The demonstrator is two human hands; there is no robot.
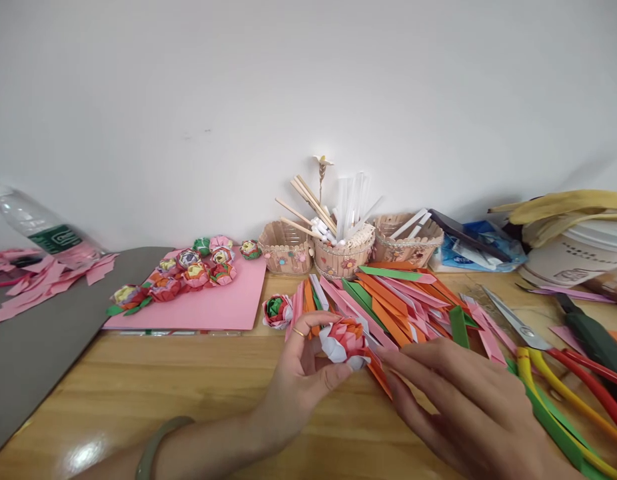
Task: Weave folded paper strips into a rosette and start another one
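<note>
My left hand (pixel 306 377) wears a ring and a bangle, and is closed around a folded paper flower (pixel 346 340). Orange and pink petals fill the flower's middle, with white ones around the outside. Close to the flower's right side is my right hand (pixel 458 393), its fingers stretched out and apart. Whether its fingertips touch the petals I cannot make out. Beyond both hands lies a heap of folded paper strips (pixel 388 303) in orange, pink, green and white. Just left of the strips sits another paper flower (pixel 277 311), with a green centre.
Several finished paper flowers (pixel 193 270) rest on pink sheets (pixel 238 293). Against the wall stand small wooden baskets (pixel 287 257) with sticks. Scissors (pixel 533 337) and a dark-handled tool (pixel 593 340) lie right. At left is a plastic bottle (pixel 53 230) on a grey mat (pixel 63 360).
</note>
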